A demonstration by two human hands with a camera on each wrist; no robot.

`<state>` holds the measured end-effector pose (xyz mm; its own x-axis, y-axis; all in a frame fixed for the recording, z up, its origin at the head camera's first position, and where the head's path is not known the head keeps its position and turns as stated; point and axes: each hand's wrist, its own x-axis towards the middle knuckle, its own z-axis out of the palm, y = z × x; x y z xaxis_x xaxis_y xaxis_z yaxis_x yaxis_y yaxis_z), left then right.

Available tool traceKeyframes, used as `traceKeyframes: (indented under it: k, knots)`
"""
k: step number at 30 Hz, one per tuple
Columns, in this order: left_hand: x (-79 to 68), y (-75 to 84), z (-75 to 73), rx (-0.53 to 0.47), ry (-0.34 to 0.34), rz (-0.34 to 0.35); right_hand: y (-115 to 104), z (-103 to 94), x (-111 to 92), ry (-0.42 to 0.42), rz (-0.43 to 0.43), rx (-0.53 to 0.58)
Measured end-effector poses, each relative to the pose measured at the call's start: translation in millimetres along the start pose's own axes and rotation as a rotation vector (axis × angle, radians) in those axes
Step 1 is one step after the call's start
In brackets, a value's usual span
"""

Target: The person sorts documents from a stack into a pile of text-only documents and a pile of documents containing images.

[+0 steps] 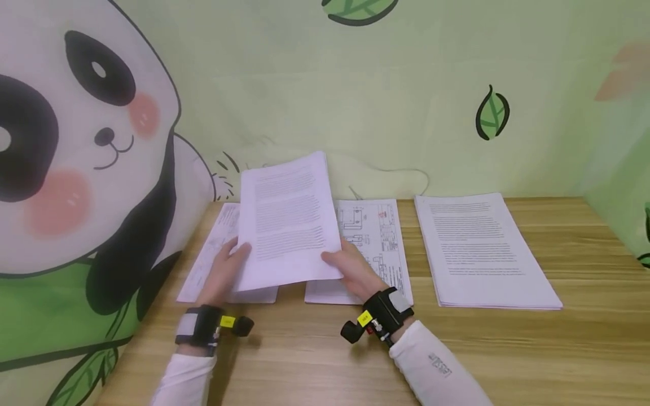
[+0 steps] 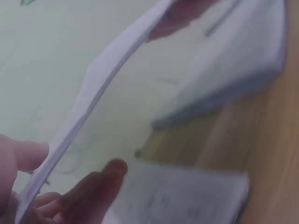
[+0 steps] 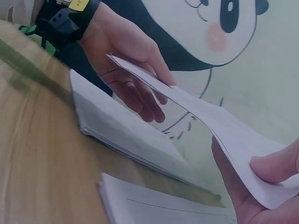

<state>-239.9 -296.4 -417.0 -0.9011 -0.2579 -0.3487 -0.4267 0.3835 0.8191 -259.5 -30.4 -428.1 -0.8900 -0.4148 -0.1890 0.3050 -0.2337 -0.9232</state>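
Observation:
A thin sheaf of printed paper (image 1: 289, 220) is held up above the table, tilted, with its text side toward me. My left hand (image 1: 222, 270) grips its left edge, thumb on top and fingers underneath. At the opposite edge my right hand (image 1: 358, 270) pinches the paper between thumb and fingers. From the right wrist camera the sheets (image 3: 210, 116) bend slightly between the two hands. Below lie a left paper stack (image 1: 203, 279), partly covered by the raised sheets, and a middle stack with a technical drawing (image 1: 401, 254) and a small red mark.
To the right lies another stack of printed text pages (image 1: 477, 254) on the wooden table (image 1: 574, 349). A cloth backdrop (image 1: 431, 67) with a panda and leaves rises behind the table and along its left. A thin cord (image 1: 401, 170) shows against the backdrop.

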Motion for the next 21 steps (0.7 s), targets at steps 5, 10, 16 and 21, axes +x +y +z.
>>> traceKeyframes:
  k: [5,10,16,21]
  knots:
    - [-10.4,14.0,21.9,-0.212,-0.080,0.073,-15.3,-14.5,-12.3,0.013,-0.023,-0.062]
    - [-21.0,28.8,44.2,-0.281,-0.111,0.216,-27.5,-33.7,-26.3,0.052,-0.052,-0.124]
    - [-29.2,40.6,68.6,-0.284,-0.116,0.318,-36.1,-59.4,-44.4,0.049,-0.070,-0.163]
    - [-34.1,49.4,89.3,-0.291,-0.131,0.372,-47.1,-77.5,-57.9,0.070,-0.086,-0.154]
